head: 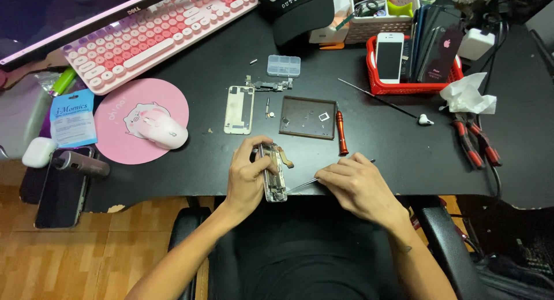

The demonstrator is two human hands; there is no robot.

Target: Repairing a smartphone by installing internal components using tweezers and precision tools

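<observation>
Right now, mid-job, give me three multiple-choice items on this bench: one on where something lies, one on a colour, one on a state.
1. Where does the red screwdriver lie?
A. just right of the dark parts tray
B. on the pink mouse mat
C. inside the red basket

2. What colour is the computer mouse?
A. black
B. pink and white
C. green

3. What state is the phone at the desk edge in?
A. sealed in a box
B. opened, its inner parts showing
C. lit and in use

Answers:
1 A, it lies lengthwise along the tray's right edge.
2 B, it sits pale pink and white on the round pink mat.
3 B, the left hand grips the bare frame while the right hand points tweezers at its lower end.
</observation>
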